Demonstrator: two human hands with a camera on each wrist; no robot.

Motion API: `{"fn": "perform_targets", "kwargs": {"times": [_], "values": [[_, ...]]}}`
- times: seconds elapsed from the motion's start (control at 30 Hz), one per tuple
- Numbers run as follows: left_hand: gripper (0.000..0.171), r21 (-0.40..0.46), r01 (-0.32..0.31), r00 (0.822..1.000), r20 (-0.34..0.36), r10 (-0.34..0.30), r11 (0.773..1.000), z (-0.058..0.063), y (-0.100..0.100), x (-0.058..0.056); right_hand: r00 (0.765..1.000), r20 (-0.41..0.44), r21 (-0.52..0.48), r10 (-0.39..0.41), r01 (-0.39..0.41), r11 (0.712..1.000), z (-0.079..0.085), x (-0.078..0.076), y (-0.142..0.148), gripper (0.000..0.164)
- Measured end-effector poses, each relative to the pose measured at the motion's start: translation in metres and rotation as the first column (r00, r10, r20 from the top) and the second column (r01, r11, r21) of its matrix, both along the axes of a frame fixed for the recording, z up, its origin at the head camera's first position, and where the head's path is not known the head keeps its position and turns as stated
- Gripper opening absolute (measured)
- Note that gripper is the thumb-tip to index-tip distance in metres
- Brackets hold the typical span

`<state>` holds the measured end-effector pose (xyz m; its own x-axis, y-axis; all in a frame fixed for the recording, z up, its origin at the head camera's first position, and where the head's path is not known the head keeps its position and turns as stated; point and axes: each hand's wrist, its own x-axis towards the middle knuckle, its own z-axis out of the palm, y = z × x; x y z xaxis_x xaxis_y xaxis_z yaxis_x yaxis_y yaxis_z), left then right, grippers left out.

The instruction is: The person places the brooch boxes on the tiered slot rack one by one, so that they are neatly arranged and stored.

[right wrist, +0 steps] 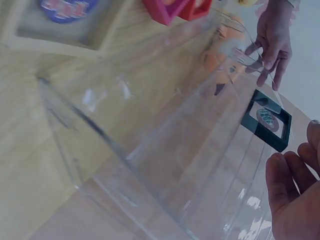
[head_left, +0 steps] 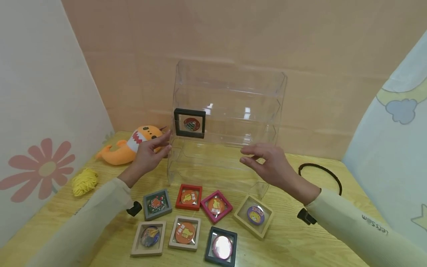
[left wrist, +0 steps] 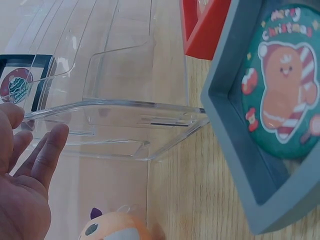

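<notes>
A clear acrylic tiered display rack (head_left: 227,107) stands on the wooden table. On one of its left tiers rests a black frame (head_left: 190,124) with a round Christmas-tree badge inside. My left hand (head_left: 151,155) is at the rack's left side panel, thumb and fingers apart, fingertips right at the clear edge. In front of the rack's right half hovers my right hand (head_left: 267,163), its fingers loosely bent with nothing between them. Before the rack lie several framed badges, among them a grey frame (left wrist: 225,120) with a gingerbread badge, a red frame (head_left: 189,197) and a magenta frame (head_left: 217,206).
Nearer the front are two beige frames, one with a blue badge (head_left: 150,236), and a black frame (head_left: 221,246). A cream frame (head_left: 254,216) lies to the right. An orange plush toy (head_left: 133,144) and yellow yarn (head_left: 85,181) sit left; a dark cord (head_left: 321,168) lies right.
</notes>
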<state>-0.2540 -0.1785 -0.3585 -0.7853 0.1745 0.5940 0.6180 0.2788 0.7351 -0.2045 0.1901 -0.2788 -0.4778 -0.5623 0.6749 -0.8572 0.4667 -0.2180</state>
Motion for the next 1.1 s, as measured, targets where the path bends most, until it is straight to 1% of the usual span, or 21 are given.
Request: {"fn": "perform_targets", "kwargs": {"times": [0.1, 0.27, 0.4, 0.53, 0.7, 0.8, 0.83, 0.9, 0.93, 0.97, 1.03, 1.1], "values": [[0.047, -0.009, -0.011, 1.0, 0.008, 0.011, 1.0, 0.0, -0.001, 0.0, 0.999, 0.001, -0.005, -0.044, 0.044, 0.999, -0.011, 0.012, 0.012, 0.026], [0.046, -0.016, -0.011, 0.999, 0.049, 0.012, 1.0, 0.003, -0.002, 0.003, 0.994, 0.024, -0.016, -0.102, 0.103, 0.995, -0.027, 0.03, 0.03, 0.027], [0.046, -0.013, -0.01, 0.999, 0.048, 0.011, 1.0, 0.004, -0.003, 0.005, 0.991, 0.04, -0.012, -0.124, 0.125, 0.992, -0.042, 0.043, 0.04, 0.027], [0.046, -0.013, -0.011, 0.999, 0.039, 0.011, 1.0, 0.003, -0.004, 0.006, 0.986, 0.088, -0.008, -0.141, 0.143, 0.99, -0.055, 0.055, 0.048, 0.025], [0.047, -0.006, -0.005, 1.0, 0.015, 0.005, 1.0, 0.001, -0.006, 0.006, 0.971, 0.153, 0.004, -0.183, 0.185, 0.983, -0.067, 0.064, 0.058, 0.023], [0.046, -0.017, -0.004, 1.0, 0.001, 0.004, 1.0, 0.01, -0.004, 0.014, 0.964, 0.175, 0.024, -0.2, 0.199, 0.98, -0.073, 0.066, 0.063, 0.022], [0.046, -0.02, -0.004, 1.0, -0.004, 0.004, 1.0, 0.01, -0.004, 0.014, 0.961, 0.184, 0.033, -0.207, 0.205, 0.978, -0.075, 0.066, 0.064, 0.021], [0.046, -0.018, -0.003, 1.0, 0.0, 0.003, 1.0, 0.011, -0.005, 0.015, 0.948, 0.224, 0.054, -0.228, 0.222, 0.974, -0.079, 0.068, 0.066, 0.02], [0.046, -0.021, -0.006, 1.0, 0.006, 0.006, 1.0, 0.011, -0.005, 0.015, 0.936, 0.254, 0.069, -0.244, 0.234, 0.97, -0.08, 0.069, 0.067, 0.02], [0.046, -0.015, -0.002, 1.0, 0.006, 0.003, 1.0, 0.008, -0.006, 0.012, 0.922, 0.283, 0.09, -0.263, 0.248, 0.965, -0.082, 0.07, 0.067, 0.02], [0.047, -0.003, 0.003, 1.0, 0.007, -0.003, 1.0, 0.001, -0.009, 0.006, 0.883, 0.353, 0.143, -0.31, 0.277, 0.95, -0.084, 0.072, 0.068, 0.023], [0.047, -0.001, 0.005, 1.0, 0.006, -0.005, 1.0, 0.0, -0.009, 0.006, 0.833, 0.421, 0.209, -0.358, 0.295, 0.932, -0.085, 0.074, 0.068, 0.03]]}}
